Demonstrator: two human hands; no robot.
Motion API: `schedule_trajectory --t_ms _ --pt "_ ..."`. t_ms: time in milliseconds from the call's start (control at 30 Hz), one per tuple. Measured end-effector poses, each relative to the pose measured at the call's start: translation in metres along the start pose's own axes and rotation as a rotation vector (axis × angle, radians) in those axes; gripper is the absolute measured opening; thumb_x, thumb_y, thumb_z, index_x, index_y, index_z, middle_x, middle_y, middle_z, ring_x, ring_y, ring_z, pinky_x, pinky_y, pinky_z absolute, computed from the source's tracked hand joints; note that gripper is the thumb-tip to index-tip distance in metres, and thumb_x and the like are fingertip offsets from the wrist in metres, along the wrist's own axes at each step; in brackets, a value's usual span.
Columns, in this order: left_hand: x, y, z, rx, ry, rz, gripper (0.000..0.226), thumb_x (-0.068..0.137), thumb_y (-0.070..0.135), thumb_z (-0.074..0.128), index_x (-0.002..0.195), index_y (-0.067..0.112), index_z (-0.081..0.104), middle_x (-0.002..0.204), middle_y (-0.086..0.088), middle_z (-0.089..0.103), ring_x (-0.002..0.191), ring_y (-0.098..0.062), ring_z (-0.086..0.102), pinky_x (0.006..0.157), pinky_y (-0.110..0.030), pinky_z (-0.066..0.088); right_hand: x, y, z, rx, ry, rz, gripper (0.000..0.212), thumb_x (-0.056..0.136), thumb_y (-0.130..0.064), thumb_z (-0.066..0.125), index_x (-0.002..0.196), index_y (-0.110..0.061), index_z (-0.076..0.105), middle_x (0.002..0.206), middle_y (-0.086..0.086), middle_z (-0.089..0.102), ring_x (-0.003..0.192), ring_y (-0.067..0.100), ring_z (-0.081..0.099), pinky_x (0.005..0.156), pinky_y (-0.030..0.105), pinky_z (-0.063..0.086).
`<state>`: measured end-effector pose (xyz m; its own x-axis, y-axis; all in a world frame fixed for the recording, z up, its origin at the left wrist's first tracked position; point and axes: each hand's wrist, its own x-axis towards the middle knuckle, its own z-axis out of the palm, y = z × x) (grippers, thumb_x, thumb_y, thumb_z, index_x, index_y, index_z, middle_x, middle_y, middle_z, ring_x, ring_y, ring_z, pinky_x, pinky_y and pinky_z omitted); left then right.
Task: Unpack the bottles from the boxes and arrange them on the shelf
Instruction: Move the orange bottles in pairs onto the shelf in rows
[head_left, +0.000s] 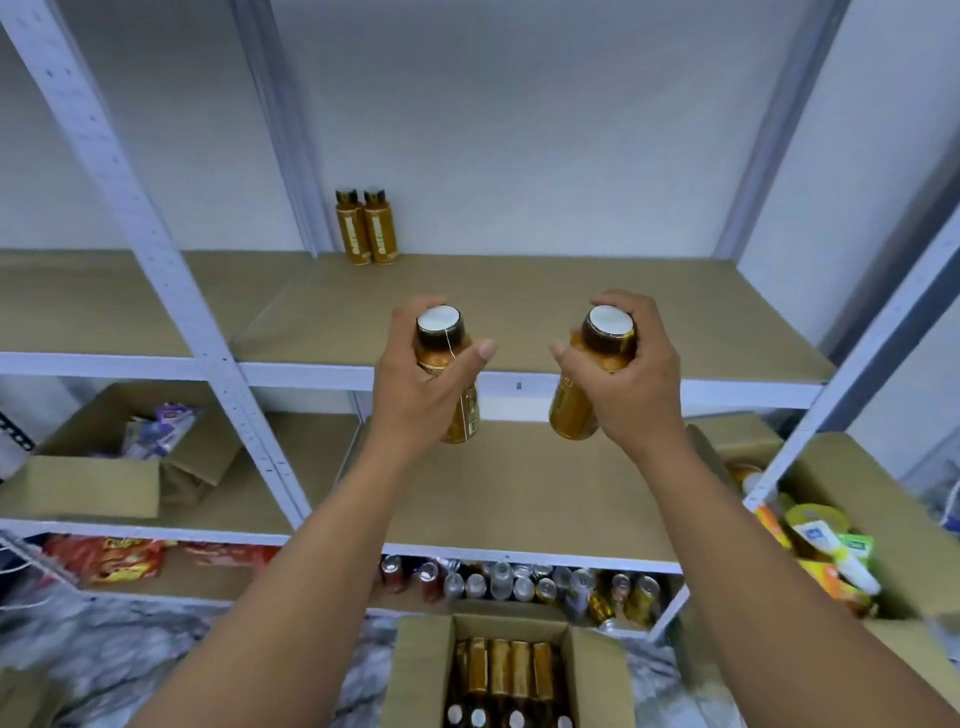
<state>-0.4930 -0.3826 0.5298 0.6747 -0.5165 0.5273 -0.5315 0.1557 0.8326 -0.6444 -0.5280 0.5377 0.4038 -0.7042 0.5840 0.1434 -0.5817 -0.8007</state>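
My left hand (415, 379) grips a gold bottle (462, 415) with a dark cap, held upright in front of the shelf edge. My right hand (623, 384) grips a second gold bottle (571, 410) the same way. Both are raised level with the tan shelf board (597, 312). Two matching bottles (366, 226) stand side by side at the back left of that board. Below, an open cardboard box (511, 670) on the floor holds several more gold bottles.
White metal uprights (135, 208) frame the shelving. A lower shelf at left carries an open box (104, 467) of packets. The bottom shelf holds snack bags (119, 558) and several cans (519, 582). At right another open box (841, 530) holds assorted items.
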Motion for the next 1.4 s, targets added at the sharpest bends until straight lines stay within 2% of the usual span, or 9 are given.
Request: schedule_trajectory --t_ms 100,300,533,733,900,1033,1167,1267,1400 --pt "0.018 -0.005 -0.001 0.004 0.030 0.001 0.047 0.085 0.039 0.082 0.118 0.043 0.048 0.091 0.029 0.059 0.089 0.000 0.061 0.082 -0.026 0.054 0.017 0.005 0.011 -0.014 -0.017 -0.003 0.044 0.074 -0.030 0.085 0.108 -0.037 0.056 0.091 -0.006 0.070 0.089 0.020 0.069 0.087 0.043 0.057" --pt "0.059 -0.040 0.009 0.023 0.045 -0.056 0.045 0.088 0.038 0.079 0.121 0.030 0.049 0.084 0.029 0.060 0.079 0.006 0.060 0.066 -0.006 0.047 0.053 0.037 0.040 -0.061 -0.051 0.063 0.040 0.078 -0.028 0.084 0.108 -0.033 0.057 0.087 -0.013 0.069 0.083 0.010 0.067 0.079 0.027 0.055" --pt "0.113 -0.082 0.020 0.062 0.060 -0.113 0.046 0.089 0.045 0.077 0.123 0.030 0.050 0.090 0.010 0.065 0.078 -0.002 0.063 0.067 -0.010 0.047 0.102 0.074 0.066 -0.138 -0.076 0.143 0.038 0.081 -0.032 0.082 0.109 -0.032 0.056 0.085 -0.014 0.068 0.078 0.000 0.061 0.065 0.005 0.043" --pt "0.148 -0.109 0.027 0.111 0.034 -0.156 0.050 0.090 0.050 0.073 0.128 0.030 0.047 0.095 0.012 0.064 0.087 -0.001 0.063 0.071 -0.014 0.046 0.125 0.100 0.088 -0.163 -0.079 0.172 0.039 0.081 -0.034 0.081 0.110 -0.034 0.055 0.086 -0.010 0.069 0.081 0.005 0.064 0.069 0.012 0.046" --pt "0.161 -0.123 0.034 0.104 0.008 -0.160 0.052 0.092 0.049 0.071 0.132 0.029 0.046 0.098 0.011 0.064 0.088 0.003 0.062 0.069 -0.005 0.044 0.137 0.113 0.106 -0.157 -0.099 0.167 0.040 0.082 -0.035 0.081 0.111 -0.034 0.054 0.088 -0.008 0.070 0.082 0.007 0.065 0.069 0.012 0.046" --pt "0.167 -0.126 0.037 0.105 -0.005 -0.171 0.054 0.091 0.050 0.071 0.135 0.031 0.044 0.104 0.010 0.063 0.097 -0.002 0.063 0.076 -0.015 0.047 0.143 0.116 0.112 -0.143 -0.101 0.195 0.042 0.083 -0.038 0.081 0.114 -0.038 0.052 0.089 -0.010 0.070 0.084 0.004 0.065 0.071 0.012 0.046" --pt "0.157 -0.131 0.031 0.054 -0.045 -0.185 0.079 0.086 0.048 0.078 0.149 0.035 0.032 0.126 0.009 0.063 0.112 -0.007 0.062 0.093 -0.021 0.048 0.132 0.121 0.107 -0.132 -0.153 0.204 0.074 0.079 -0.049 0.084 0.138 -0.042 0.040 0.113 -0.012 0.067 0.100 0.004 0.063 0.087 0.018 0.048" --pt "0.139 -0.144 0.021 0.074 -0.090 -0.265 0.112 0.074 0.050 0.087 0.158 0.041 0.014 0.153 0.004 0.044 0.130 -0.009 0.048 0.101 -0.027 0.044 0.116 0.133 0.096 -0.162 -0.196 0.250 0.102 0.071 -0.062 0.084 0.150 -0.050 0.021 0.142 -0.009 0.055 0.123 0.014 0.058 0.102 0.032 0.048" --pt "0.129 -0.153 0.018 0.204 -0.115 -0.248 0.118 0.071 0.051 0.089 0.158 0.042 0.010 0.155 0.006 0.042 0.131 -0.013 0.049 0.101 -0.031 0.049 0.100 0.143 0.091 -0.250 -0.213 0.246 0.101 0.071 -0.060 0.085 0.151 -0.046 0.024 0.141 -0.014 0.054 0.120 0.012 0.060 0.100 0.039 0.054"
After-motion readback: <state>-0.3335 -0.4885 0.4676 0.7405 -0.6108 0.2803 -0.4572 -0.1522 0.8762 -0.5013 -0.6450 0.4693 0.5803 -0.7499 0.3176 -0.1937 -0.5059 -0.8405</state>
